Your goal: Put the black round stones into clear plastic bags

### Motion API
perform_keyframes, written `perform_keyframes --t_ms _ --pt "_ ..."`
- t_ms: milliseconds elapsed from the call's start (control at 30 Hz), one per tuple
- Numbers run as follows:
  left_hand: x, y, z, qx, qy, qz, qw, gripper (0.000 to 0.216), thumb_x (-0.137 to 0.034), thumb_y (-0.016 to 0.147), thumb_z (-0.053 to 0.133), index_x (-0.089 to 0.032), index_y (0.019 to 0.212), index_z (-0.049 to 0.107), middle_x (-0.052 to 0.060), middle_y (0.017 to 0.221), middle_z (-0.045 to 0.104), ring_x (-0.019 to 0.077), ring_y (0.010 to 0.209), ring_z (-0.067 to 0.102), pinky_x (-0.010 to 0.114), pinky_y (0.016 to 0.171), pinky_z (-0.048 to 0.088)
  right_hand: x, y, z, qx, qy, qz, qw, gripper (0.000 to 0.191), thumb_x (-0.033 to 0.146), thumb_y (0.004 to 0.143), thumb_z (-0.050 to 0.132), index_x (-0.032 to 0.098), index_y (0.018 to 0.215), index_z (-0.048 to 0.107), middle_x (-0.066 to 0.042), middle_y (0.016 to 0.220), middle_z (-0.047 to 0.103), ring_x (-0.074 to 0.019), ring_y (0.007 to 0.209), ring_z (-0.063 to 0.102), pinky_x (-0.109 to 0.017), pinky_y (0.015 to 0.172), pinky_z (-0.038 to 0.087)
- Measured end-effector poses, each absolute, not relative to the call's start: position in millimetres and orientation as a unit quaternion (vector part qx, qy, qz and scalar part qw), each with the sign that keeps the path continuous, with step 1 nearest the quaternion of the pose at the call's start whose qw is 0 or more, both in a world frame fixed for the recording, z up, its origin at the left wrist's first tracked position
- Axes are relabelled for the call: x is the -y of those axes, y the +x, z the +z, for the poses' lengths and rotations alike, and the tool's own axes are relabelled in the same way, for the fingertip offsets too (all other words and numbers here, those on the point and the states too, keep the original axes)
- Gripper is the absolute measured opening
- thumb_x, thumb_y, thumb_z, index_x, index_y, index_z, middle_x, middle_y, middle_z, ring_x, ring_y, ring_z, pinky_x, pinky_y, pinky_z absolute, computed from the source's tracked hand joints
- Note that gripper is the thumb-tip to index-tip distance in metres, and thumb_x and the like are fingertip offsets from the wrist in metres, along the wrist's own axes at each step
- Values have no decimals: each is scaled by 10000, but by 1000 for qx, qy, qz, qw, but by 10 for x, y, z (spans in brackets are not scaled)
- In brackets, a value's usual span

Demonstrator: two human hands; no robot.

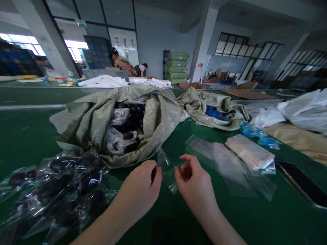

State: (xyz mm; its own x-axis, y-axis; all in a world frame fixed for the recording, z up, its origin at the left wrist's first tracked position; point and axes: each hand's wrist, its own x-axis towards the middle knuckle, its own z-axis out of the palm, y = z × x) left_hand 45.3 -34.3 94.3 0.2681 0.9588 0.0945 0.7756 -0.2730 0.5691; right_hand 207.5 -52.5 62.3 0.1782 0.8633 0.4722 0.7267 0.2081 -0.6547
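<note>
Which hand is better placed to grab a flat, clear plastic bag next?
Probably your right hand: it is nearer the flat, clear plastic bags on the green tabletop, with thumb and forefinger apart. Your left hand is farther away.

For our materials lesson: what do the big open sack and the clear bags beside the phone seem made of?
Big open sack: probably woven plastic, dull sheen; stiff, creased folds.
Clear bags: likely thin plastic film, glossy; green table shows through.
</note>
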Motion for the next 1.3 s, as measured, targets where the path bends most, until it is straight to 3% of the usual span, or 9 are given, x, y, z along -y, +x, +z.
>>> perform_keyframes --t_ms 100,333,467,600,767,900,1067,1300 --pt "294 462 905 -569 756 222 237 298 -339 918 388 -200 688 518 24 669 584 174 610 556 294 557 348 502 2090 597 661 -610 20 437 254 159 777 591 194 1020 527 15 715 553 -148 621 590 -250 519 472" --pt "77 487 752 -576 652 277 407 328 -421 866 441 -199 630 494 -30 528 475 137 494 464 260 479 311 552 2027 643 725 -526 -94 435 222 146 852 570 177 1070 542 -87 916 585 -204 850 599 -343 729 550" --pt "47 553 770 -569 567 342 489 264 -399 807 497 -192 642 499 -39 538 476 120 497 448 242 477 315 623 1954 633 766 -488 -141 394 153 120 888 520 184 1009 588 -54 800 592 -171 721 578 -299 631 508" --pt "52 615 795 -550 506 400 531 185 -346 747 537 -185 661 512 -42 570 479 111 521 453 235 500 340 689 1855 597 792 -481 -120 355 80 185 913 511 168 926 588 -21 680 593 -146 590 578 -273 526 455" --pt "49 625 735 -526 468 431 564 208 -371 744 566 -173 683 542 -25 627 514 121 586 485 245 543 360 712 1744 510 771 -529 -60 348 170 271 902 564 134 1003 558 -85 874 677 -177 692 658 -275 565 507" --pt "44 614 704 -542 460 432 555 218 -382 738 573 -168 700 567 -25 637 517 126 603 484 252 555 347 690 1720 449 749 -551 -28 367 220 312 886 599 130 1004 560 -73 844 678 -183 649 659 -293 546 528" --pt "49 619 730 -536 447 449 558 216 -375 736 585 -161 706 580 -21 654 534 121 623 480 249 570 343 671 1716 414 747 -548 -15 375 331 319 897 592 110 1150 546 -104 952 697 -174 665 667 -306 602 563" --pt "25 601 753 -501 456 476 560 212 -367 740 582 -159 702 568 -8 687 554 131 651 507 255 604 372 685 1682 406 735 -530 0 422 324 209 859 582 132 1167 520 -97 998 672 -168 736 659 -297 653 568"
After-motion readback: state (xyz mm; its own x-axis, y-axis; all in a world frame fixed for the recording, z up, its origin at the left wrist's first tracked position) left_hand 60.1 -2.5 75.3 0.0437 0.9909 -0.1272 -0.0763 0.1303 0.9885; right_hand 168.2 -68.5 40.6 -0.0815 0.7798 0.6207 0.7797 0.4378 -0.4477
